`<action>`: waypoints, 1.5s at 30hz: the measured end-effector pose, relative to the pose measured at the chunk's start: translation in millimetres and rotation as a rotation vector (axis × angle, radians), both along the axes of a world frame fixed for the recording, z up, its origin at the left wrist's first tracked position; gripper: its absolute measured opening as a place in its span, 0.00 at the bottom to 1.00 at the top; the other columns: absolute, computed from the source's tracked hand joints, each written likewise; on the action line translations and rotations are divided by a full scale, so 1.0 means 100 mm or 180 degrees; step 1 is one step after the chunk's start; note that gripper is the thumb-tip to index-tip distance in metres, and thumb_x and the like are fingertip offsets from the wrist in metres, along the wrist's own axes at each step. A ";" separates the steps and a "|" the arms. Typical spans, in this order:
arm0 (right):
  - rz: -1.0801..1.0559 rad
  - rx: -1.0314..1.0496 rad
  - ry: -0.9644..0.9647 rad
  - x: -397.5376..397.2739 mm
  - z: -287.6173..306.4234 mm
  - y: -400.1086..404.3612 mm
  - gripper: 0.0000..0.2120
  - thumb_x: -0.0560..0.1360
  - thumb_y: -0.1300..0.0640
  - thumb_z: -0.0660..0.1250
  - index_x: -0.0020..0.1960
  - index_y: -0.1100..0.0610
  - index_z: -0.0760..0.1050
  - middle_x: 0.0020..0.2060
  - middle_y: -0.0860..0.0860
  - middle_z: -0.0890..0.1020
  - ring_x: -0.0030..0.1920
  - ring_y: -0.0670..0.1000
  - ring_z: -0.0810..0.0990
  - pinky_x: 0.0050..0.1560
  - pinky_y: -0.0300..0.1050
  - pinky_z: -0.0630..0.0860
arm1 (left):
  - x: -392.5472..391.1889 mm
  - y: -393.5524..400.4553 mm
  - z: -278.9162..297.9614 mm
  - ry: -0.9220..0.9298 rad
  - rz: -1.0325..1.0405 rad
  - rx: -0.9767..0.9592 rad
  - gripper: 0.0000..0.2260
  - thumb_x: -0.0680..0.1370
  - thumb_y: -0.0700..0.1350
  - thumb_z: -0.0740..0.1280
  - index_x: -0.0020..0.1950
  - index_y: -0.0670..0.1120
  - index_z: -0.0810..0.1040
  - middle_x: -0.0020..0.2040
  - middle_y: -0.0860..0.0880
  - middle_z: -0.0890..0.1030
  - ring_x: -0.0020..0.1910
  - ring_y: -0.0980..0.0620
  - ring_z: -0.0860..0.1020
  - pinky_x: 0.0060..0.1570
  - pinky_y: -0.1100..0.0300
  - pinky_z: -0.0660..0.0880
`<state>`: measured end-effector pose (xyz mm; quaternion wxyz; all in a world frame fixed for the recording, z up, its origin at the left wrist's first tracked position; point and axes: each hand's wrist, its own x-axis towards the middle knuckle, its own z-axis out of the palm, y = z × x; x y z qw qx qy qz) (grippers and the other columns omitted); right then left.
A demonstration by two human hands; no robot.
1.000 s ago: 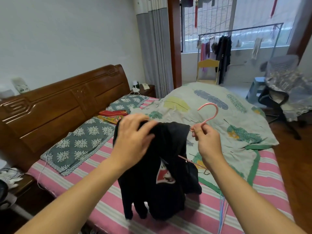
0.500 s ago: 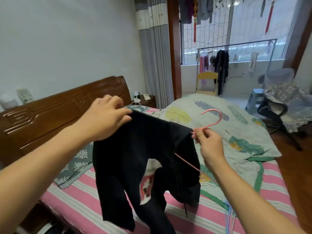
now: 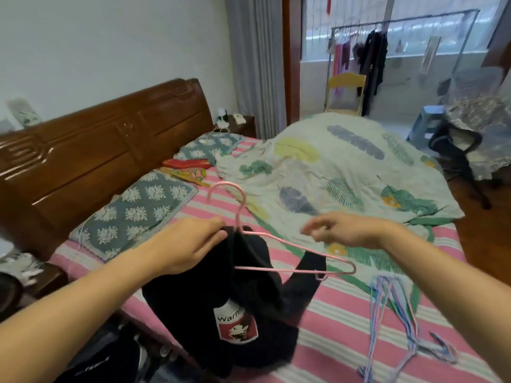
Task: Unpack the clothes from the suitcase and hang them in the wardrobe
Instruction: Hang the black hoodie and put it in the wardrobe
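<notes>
The left hand is gripping the black garment at its top, fingers curled into the fabric just beside the neck of the pink hanger, which is sitting partly inside the garment with its hook pointing up. The garment is hanging over the near edge of the bed. The right hand is hovering to the right of the hanger, blurred, fingers loosely curled and holding nothing. More thin hangers are lying on the bed, right of the garment.
</notes>
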<state>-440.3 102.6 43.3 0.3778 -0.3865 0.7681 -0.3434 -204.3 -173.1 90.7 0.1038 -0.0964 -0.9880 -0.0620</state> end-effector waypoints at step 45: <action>-0.3076 -0.1020 -0.2088 0.89 -0.37 -1.96 0.12 0.69 0.76 0.63 0.43 0.63 0.80 0.33 0.60 0.83 0.30 0.56 0.83 0.32 0.51 0.82 | 1.15 -1.85 -0.93 0.1202 0.0992 0.0726 0.19 0.82 0.52 0.58 0.46 0.39 0.80 0.35 0.44 0.80 0.33 0.43 0.79 0.35 0.54 0.71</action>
